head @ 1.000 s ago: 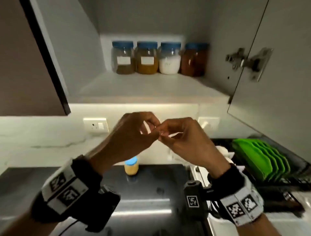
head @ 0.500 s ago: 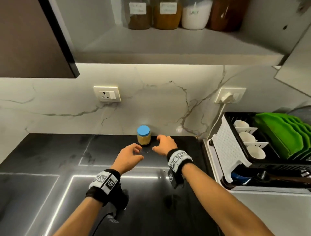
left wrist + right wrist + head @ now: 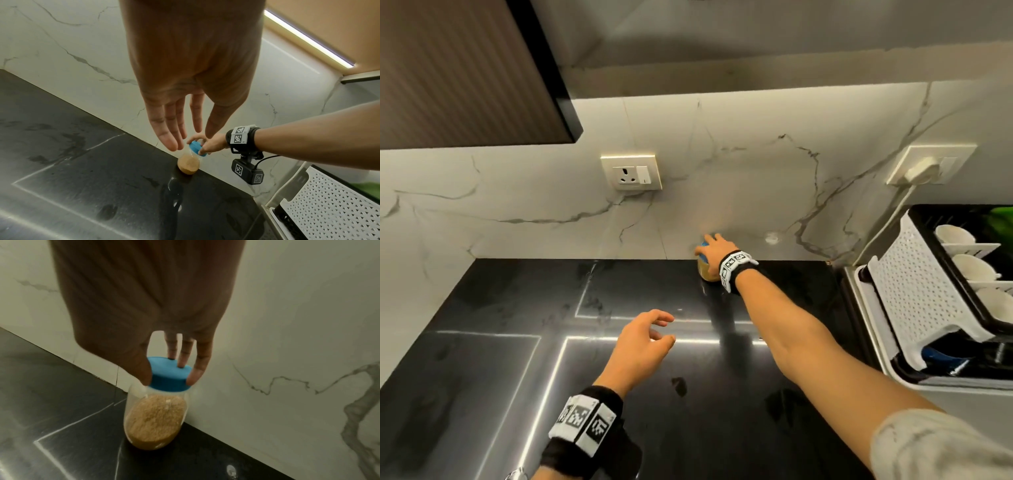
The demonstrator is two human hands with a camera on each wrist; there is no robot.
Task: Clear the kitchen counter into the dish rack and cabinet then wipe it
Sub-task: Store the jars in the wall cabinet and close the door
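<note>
A small clear jar [image 3: 153, 418] of tan powder with a blue lid [image 3: 168, 375] stands on the black counter [image 3: 619, 394] against the marble backsplash. My right hand [image 3: 714, 250] grips the lid from above, thumb on one side and fingers on the other; the jar [image 3: 705, 272] shows below the hand, and the jar [image 3: 188, 164] with its lid [image 3: 196, 148] appears again past my left fingers. My left hand [image 3: 650, 334] hovers above the counter's middle, fingers loosely spread, holding nothing.
A dish rack [image 3: 917, 291] stands at the right with white cups [image 3: 976, 270] and green plates [image 3: 1001, 219]. Two wall sockets [image 3: 631, 171] sit on the backsplash, the right one [image 3: 928, 166] with a plug and cord. A dark cabinet door [image 3: 465, 68] hangs upper left.
The view has dropped from the cabinet shelf to the counter. My right hand has reached forward and taken the jar's lid; my left hand has drawn back from the jar.
</note>
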